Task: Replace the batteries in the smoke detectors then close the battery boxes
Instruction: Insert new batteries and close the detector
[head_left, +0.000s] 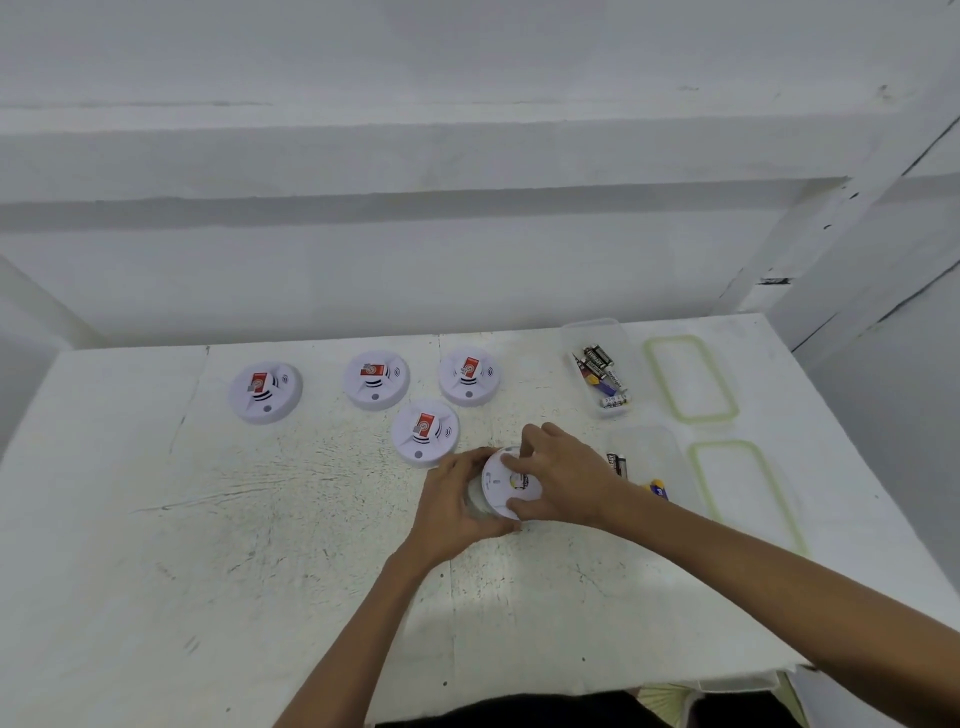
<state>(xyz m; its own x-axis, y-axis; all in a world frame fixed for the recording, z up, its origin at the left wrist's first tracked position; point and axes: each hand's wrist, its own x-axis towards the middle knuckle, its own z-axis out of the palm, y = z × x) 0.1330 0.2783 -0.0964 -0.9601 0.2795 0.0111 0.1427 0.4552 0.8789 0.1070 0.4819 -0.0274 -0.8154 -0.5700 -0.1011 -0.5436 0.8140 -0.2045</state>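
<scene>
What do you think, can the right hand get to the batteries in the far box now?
Probably yes, once it lets go. The right hand is busy gripping the smoke detector with the left hand, but the far box stands open, its lid lying beside it, with only table between.

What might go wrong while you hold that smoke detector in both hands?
1. The left hand and right hand grip the tilted smoke detector by its edges; it might slip and drop.
2. The right forearm passes close by the nearer battery box; a swing might knock it.
3. Both that box and the farther battery box stand open with batteries inside, so old and new ones might get mixed.
</scene>
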